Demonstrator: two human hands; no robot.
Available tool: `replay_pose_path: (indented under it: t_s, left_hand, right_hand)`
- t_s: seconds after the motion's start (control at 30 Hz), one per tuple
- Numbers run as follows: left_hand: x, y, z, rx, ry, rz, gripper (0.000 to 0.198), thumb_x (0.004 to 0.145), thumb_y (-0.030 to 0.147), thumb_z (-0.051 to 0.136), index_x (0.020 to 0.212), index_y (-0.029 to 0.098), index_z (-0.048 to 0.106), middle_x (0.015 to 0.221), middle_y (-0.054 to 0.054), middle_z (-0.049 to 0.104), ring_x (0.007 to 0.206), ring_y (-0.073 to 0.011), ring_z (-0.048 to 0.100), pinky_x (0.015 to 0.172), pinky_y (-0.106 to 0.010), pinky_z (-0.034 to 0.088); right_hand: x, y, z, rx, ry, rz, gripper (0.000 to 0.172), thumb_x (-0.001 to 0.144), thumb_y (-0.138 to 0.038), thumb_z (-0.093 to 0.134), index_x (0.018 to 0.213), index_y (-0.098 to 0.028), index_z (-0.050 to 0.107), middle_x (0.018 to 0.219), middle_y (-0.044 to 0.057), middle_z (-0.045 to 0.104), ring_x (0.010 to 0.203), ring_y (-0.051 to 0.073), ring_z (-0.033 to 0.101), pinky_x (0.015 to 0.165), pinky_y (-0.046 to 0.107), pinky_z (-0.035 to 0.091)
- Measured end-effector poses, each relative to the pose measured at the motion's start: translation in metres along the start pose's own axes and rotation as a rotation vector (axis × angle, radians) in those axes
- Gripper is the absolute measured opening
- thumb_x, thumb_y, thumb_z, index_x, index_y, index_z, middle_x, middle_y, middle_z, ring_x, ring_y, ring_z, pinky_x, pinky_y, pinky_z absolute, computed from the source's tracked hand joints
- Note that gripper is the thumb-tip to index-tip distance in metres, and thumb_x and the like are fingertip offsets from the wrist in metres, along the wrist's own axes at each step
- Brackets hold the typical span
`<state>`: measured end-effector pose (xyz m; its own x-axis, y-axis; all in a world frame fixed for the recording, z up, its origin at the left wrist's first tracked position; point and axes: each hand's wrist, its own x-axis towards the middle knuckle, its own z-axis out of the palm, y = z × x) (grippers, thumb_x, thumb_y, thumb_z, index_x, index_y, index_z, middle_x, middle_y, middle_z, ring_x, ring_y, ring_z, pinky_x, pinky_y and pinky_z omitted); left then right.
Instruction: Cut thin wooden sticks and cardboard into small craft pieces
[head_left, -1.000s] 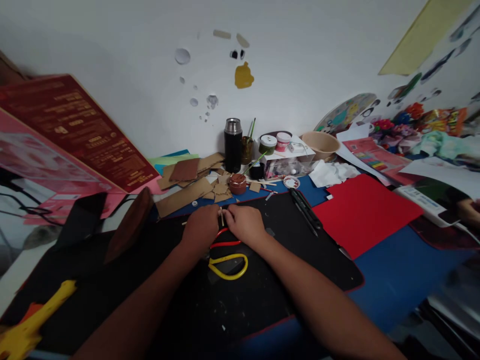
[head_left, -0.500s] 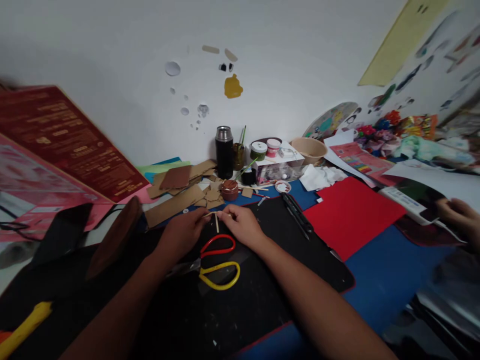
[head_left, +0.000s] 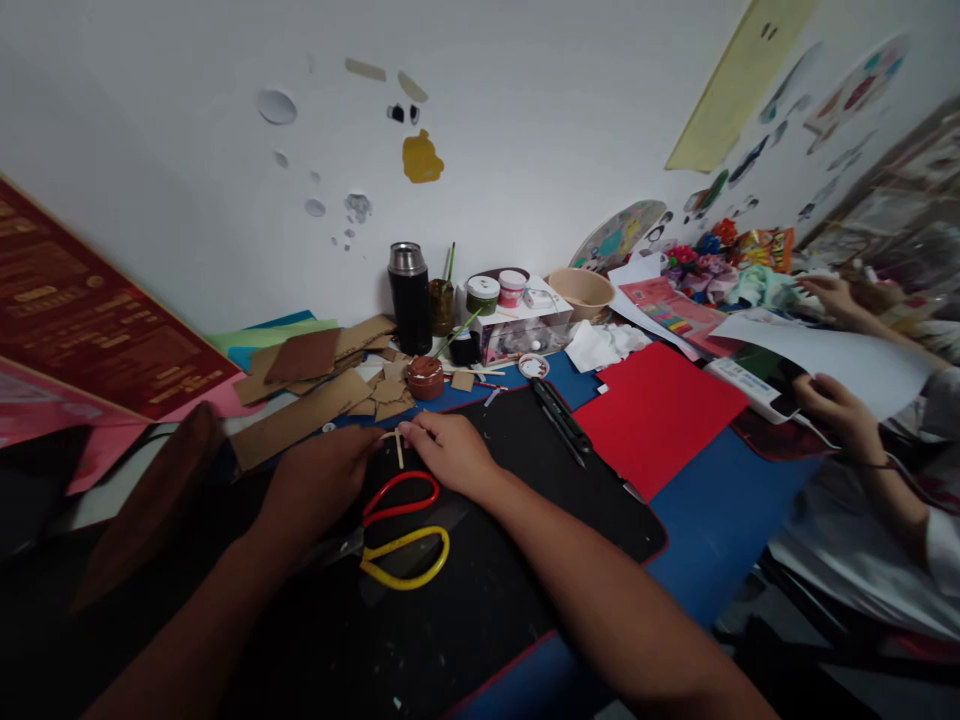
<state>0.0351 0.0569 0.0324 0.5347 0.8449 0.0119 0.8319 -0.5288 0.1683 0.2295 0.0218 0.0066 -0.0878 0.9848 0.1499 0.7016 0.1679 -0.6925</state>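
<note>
Black mat (head_left: 487, 600): right edge trimmed in red, with blue table surface (head_left: 690, 530) exposed beyond it. Bare mat is seen below the scissors (head_left: 386, 548) and right of the right forearm. The far side is crowded by cardboard scraps (head_left: 300, 400) and a paint jar (head_left: 425, 378); at right, a red sheet (head_left: 660, 420) is overlapped onto the mat's edge. Thin pale stick piece (head_left: 400, 448), roughly T-shaped, is held between the hands, above the scissors' red handle. Its crosswise end is pinched by the left hand (head_left: 319, 480); its other side is pinched by the right hand's (head_left: 454, 455) thumb and fingers. Printing is borne by the dark-red panel (head_left: 97, 300) and snack bag (head_left: 765, 248); neither can be read.
</note>
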Motion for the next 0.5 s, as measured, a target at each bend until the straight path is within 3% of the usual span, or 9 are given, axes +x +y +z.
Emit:
replay_pose_path:
  t_s: [0.17, 0.33, 0.5]
  left_hand:
    - [0.003, -0.011, 0.009, -0.181, 0.059, -0.021, 0.04, 0.096, 0.039, 0.042, 0.107, 0.024, 0.076, 0.105, -0.007, 0.08, 0.095, -0.0269, 0.073, 0.083, -0.033, 0.051]
    - [0.004, -0.018, 0.012, -0.335, 0.073, 0.036, 0.046, 0.094, 0.05, 0.04, 0.103, 0.024, 0.077, 0.1, -0.007, 0.081, 0.089, -0.0268, 0.073, 0.079, -0.033, 0.053]
    - [0.003, -0.003, 0.0, -0.106, 0.056, 0.039, 0.046, 0.097, 0.04, 0.036, 0.108, 0.021, 0.076, 0.1, -0.012, 0.079, 0.091, -0.0333, 0.072, 0.075, -0.04, 0.051]
  right_hand:
    - [0.001, -0.001, -0.002, 0.12, 0.009, 0.014, 0.038, 0.107, -0.037, 0.051, 0.079, -0.018, 0.067, 0.066, -0.005, 0.057, 0.066, 0.011, 0.053, 0.061, 0.02, 0.03]
    - [0.004, 0.002, 0.001, 0.329, 0.02, -0.008, 0.04, 0.106, -0.035, 0.051, 0.072, -0.018, 0.061, 0.063, -0.005, 0.051, 0.064, 0.011, 0.049, 0.061, 0.022, 0.031]
    - [0.005, 0.006, 0.005, 0.409, 0.04, 0.024, 0.041, 0.106, -0.037, 0.05, 0.07, -0.018, 0.06, 0.062, -0.005, 0.052, 0.062, 0.011, 0.047, 0.06, 0.023, 0.03]
